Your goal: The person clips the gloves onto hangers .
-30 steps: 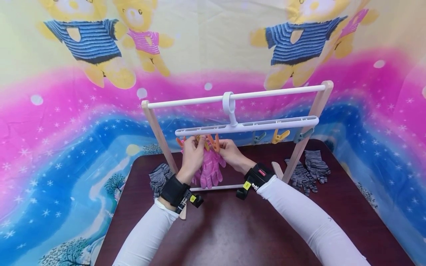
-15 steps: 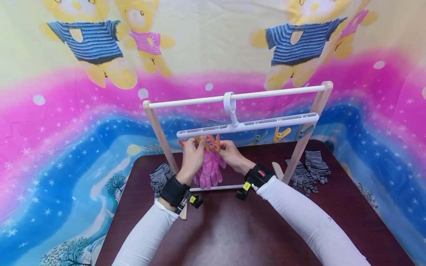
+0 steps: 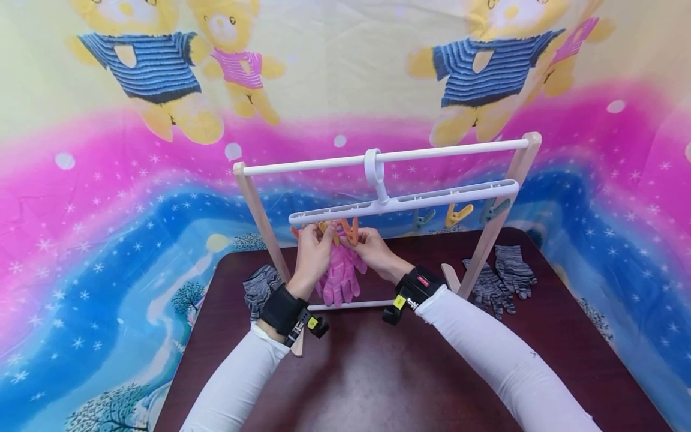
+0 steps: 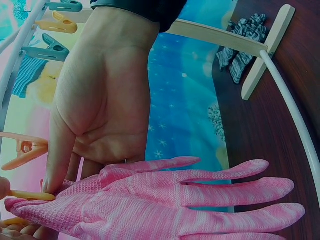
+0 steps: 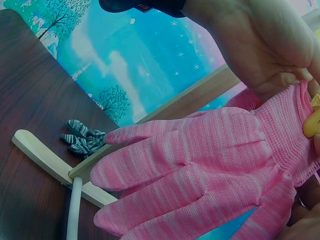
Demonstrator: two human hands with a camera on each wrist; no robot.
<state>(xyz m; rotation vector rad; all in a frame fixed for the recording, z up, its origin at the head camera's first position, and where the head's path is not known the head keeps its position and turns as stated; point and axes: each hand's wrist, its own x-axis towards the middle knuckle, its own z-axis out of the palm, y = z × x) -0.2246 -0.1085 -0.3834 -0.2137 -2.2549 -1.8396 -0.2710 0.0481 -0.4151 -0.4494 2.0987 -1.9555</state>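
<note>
A pink knit glove [image 3: 340, 277] hangs fingers-down below the left part of the white hanger [image 3: 388, 206]. My left hand [image 3: 312, 255] pinches a yellow clothespin [image 3: 327, 232] at the glove's cuff. The clothespin's yellow tip [image 5: 312, 124] lies against the cuff in the right wrist view. My right hand [image 3: 376, 249] holds the side of the same cuff, its thumb [image 4: 57, 165] on the knit in the left wrist view. An orange clothespin [image 3: 351, 230] hangs right beside these fingers. Another orange clothespin [image 3: 294, 232] is mostly hidden behind my left hand.
A wooden rack with a white top rod [image 3: 442, 151] carries the hanger. Teal and yellow clothespins [image 3: 459, 215] hang at its right end. Grey striped gloves [image 3: 515, 271] lie by the rack's right leg, more grey knit [image 3: 261, 289] by its left, all on a dark table [image 3: 367, 372].
The hanger has tilted slightly, its right end rising and its left end shifting a little right and down. Both hands stay almost in place at the cuff.
</note>
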